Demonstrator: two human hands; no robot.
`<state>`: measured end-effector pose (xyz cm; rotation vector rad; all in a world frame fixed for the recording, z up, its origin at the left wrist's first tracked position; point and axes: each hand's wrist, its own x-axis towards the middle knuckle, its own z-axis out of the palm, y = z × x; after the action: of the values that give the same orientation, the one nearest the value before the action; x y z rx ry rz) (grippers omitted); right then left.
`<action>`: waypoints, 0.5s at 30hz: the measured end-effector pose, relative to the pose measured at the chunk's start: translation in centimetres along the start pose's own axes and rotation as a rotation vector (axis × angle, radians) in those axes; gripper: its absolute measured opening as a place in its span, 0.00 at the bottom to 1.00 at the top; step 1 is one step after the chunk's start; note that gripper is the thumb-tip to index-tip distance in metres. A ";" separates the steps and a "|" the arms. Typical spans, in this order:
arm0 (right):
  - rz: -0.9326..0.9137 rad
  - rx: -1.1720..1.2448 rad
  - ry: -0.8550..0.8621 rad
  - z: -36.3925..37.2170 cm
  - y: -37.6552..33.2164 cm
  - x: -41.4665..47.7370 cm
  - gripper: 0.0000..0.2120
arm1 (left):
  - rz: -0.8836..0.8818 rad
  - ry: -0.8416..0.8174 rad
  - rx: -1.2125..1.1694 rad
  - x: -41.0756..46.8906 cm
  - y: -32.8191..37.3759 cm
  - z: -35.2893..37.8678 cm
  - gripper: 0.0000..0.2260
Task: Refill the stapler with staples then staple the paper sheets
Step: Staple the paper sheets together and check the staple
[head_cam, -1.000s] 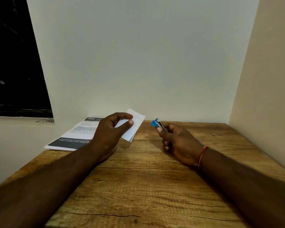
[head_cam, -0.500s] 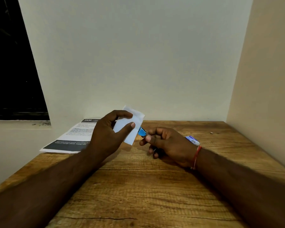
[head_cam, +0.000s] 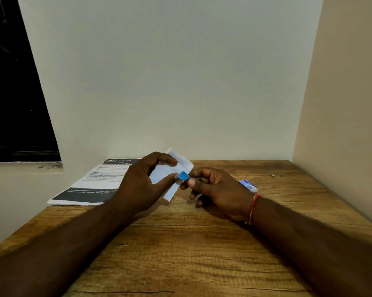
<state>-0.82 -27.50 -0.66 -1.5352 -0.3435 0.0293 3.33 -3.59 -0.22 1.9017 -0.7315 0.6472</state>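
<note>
- Two bare forearms are reaching in from the bottom edge over the brown, grained wooden table (head_cam: 180,254), which is filling the lower part of the view.
- A thin red thread band (head_cam: 252,207) is circling the right wrist.
- The right hand (head_cam: 219,194) is curling its fingers round a small stapler with a blue plastic tip and a grey metal strip (head_cam: 183,175). Most of the stapler's body is sitting hidden inside the fist.
- The stapler is hanging just above the table between the two hands. Its blue tip is pointing left and meeting the right edge of the paper. Whether the paper is sitting inside its mouth I cannot tell.
- The left hand (head_cam: 142,185) is pinching a folded bundle of white paper sheets (head_cam: 170,168) between thumb and forefinger. It is holding the bundle tilted and off the table, with the thumb tip just beside the blue tip.
- Just behind the right wrist, a small white-and-blue box of staples (head_cam: 248,185) is lying flat on the table, partly hidden by the hand.
- Beyond the left hand, a white printed leaflet with dark grey bands (head_cam: 95,183) is lying flat at the table's far left edge, its right side covered by that hand.
- Far right on the table, well apart from everything else, a small pale bit (head_cam: 272,174) is lying; it is too small to identify.
- A plain pale back wall (head_cam: 180,82) is rising behind the table, a beige side wall (head_cam: 341,103) is closing the right, and a dark window opening (head_cam: 9,82) is showing at the upper left.
</note>
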 end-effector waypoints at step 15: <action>-0.130 -0.180 0.090 -1.4 0.7 0.6 0.09 | 0.060 -0.011 0.093 0.1 0.1 -0.3 0.14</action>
<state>0.17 -28.72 -1.20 -1.6830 -0.3811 -0.1763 3.25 -3.34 0.03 1.9758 -0.7800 0.7199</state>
